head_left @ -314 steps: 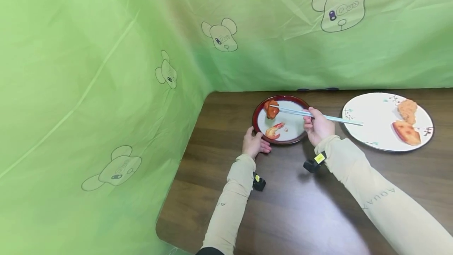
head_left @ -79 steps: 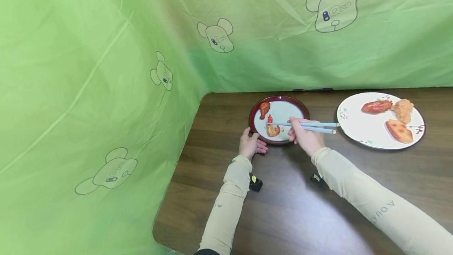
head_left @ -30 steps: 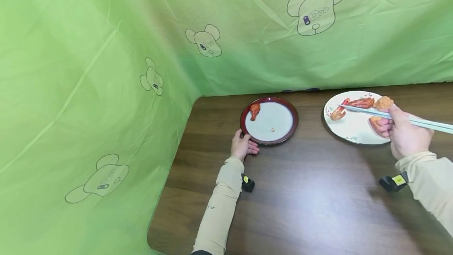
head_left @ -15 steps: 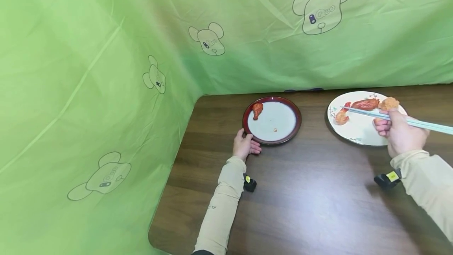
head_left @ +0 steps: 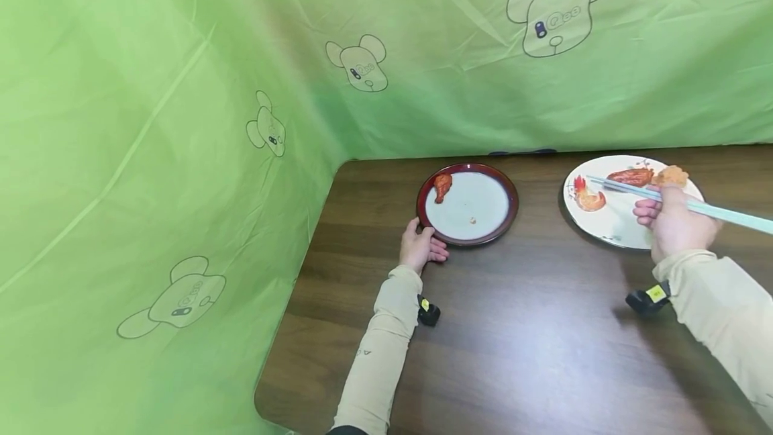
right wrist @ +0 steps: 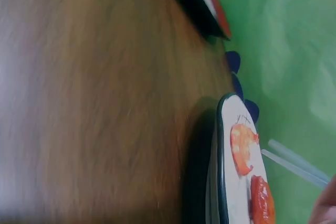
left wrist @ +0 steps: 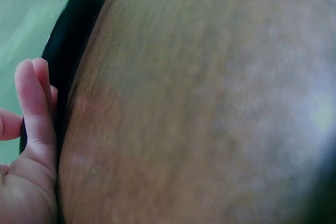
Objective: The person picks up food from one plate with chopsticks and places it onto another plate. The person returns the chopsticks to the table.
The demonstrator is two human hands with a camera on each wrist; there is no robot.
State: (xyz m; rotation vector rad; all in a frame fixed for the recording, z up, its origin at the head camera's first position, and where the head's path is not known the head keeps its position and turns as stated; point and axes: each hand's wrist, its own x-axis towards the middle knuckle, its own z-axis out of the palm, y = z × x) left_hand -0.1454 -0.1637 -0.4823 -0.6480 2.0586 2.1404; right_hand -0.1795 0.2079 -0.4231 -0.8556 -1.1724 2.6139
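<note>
In the head view my left hand (head_left: 418, 247) holds the near-left rim of a red-rimmed plate (head_left: 513, 203), with its rim between thumb and fingers. A chicken drumstick (head_left: 443, 188) and a small crumb (head_left: 473, 220) lie on that plate. My right hand (head_left: 679, 223) grips light blue chopsticks (head_left: 631, 188) over the white oval plate (head_left: 616, 230). A shrimp (head_left: 588, 197) rests on its left side, apart from the chopstick tips. Behind the chopsticks lie a glazed reddish-brown chicken wing (head_left: 631, 176) and a fried breaded piece (head_left: 670, 176). The right wrist view also shows the shrimp (right wrist: 242, 148).
Both plates stand near the back of a brown wooden table (head_left: 513, 327), with a strip of tabletop between them. Green cloth (head_left: 423, 106) with mouse drawings hangs behind and to the left. The table's left edge runs along that cloth.
The chicken wing and then the shrimp have moved from the red-rimmed plate to the white plate. Within the last second the chopsticks have come away from the shrimp. My left hand stays put.
</note>
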